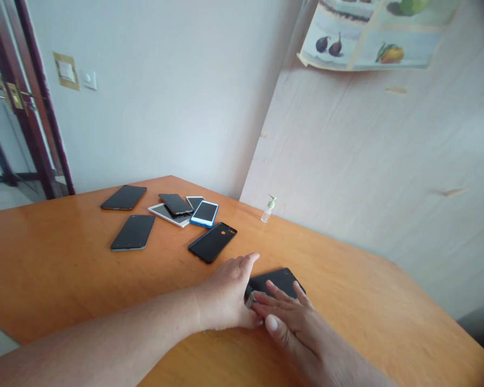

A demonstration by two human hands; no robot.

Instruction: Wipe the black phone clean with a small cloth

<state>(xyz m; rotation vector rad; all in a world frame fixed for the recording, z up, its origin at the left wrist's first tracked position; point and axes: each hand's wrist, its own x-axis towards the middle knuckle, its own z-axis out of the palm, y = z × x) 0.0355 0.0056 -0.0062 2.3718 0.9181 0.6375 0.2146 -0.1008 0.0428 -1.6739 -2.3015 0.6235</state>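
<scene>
I find my left hand (228, 293) at the near-left end of a dark phone (280, 279) lying on the wooden table (371, 317); its fingertips are hidden, so I cannot tell its grip. My right hand (296, 325) has its fingers extended and spread over the phone's near side, fingertips at a small grey piece (254, 297); whether it is clamped there, I cannot tell. Beyond lies a black phone case (212, 243).

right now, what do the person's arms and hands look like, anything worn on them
The left hand and right hand are bare, without gloves. No sleeve, watch or bracelet shows on the left forearm or right wrist.
</scene>
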